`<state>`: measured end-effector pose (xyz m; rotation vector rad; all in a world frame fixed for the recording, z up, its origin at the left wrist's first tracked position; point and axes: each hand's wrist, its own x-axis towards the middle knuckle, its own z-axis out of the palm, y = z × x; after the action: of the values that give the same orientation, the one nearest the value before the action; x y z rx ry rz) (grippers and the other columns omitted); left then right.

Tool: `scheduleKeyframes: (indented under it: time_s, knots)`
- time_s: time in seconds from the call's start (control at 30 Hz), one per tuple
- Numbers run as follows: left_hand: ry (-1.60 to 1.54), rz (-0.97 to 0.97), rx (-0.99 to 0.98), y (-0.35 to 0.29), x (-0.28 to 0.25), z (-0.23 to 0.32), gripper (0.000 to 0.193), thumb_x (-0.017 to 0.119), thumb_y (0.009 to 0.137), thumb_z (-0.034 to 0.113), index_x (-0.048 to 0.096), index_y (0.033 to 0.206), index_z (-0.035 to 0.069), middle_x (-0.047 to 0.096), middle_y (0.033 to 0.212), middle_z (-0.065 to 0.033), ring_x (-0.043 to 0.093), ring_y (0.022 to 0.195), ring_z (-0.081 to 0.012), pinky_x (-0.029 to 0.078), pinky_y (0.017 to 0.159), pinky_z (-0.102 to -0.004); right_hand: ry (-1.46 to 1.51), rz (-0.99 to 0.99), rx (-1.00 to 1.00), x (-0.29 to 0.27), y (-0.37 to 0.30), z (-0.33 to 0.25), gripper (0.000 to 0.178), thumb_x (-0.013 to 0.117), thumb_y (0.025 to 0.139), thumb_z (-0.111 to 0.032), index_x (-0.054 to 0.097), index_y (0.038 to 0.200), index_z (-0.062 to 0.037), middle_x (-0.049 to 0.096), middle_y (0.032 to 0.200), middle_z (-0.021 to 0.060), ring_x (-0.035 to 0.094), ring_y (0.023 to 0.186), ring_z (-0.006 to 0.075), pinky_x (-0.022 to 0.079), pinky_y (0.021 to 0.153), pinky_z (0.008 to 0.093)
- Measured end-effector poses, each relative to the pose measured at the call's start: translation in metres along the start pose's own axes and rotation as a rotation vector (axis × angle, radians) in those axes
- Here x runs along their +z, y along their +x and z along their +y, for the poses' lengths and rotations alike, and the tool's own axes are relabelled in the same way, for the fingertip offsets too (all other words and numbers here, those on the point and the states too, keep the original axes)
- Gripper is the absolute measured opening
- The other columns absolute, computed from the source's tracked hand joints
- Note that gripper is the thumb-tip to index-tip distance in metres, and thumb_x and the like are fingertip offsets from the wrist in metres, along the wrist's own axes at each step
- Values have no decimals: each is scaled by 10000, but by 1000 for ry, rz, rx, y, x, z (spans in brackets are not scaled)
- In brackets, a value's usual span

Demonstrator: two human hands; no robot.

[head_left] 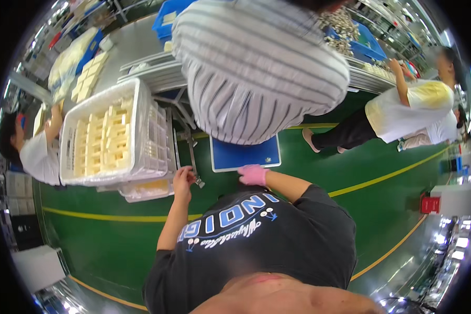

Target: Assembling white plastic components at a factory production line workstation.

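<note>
Hanging near the middle of the frame, your left hand (182, 183) is beside a metal leg (193, 162), fingers curled; whether they hold anything, I cannot tell. Your right hand (253, 175), pink-gloved, is by the lower edge of the blue board (227, 156), its grip hidden. At left, the white crate (139, 107) carries pale blocks (118, 138) in rows, presumably for tight packing. Your dark shirt (277, 246) bears blue and white lettering; no crate label is readable.
</note>
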<state>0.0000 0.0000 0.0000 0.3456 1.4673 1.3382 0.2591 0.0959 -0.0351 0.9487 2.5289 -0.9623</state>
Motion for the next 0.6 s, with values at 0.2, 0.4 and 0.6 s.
scheduleKeyframes:
  time_s: [0.2, 0.4, 0.6]
  knots:
    - [32, -73, 0, -3, 5, 2, 133, 476, 833, 186, 547, 844, 74, 519, 628, 0, 500, 563, -88, 385, 508, -196, 34, -15, 203, 21, -35, 59, 270, 461, 714, -230, 559, 804, 4, 557, 817, 223, 544, 804, 365, 432, 725, 424]
    - [78, -54, -14, 4, -5, -8, 149, 473, 828, 188, 547, 837, 59, 520, 618, -15, 500, 551, -95, 393, 509, -205, -426, -297, -129, 84, -45, 149, 182, 475, 681, -162, 628, 701, -67, 563, 763, 180, 566, 740, 326, 454, 648, 396]
    - [80, -92, -22, 8, -6, -17, 150, 472, 823, 185, 535, 852, 52, 520, 628, -26, 496, 552, -98, 392, 506, -205, -383, -172, -218, 70, -23, 120, 143, 492, 656, -143, 602, 635, -56, 564, 711, 184, 573, 697, 315, 459, 616, 404]
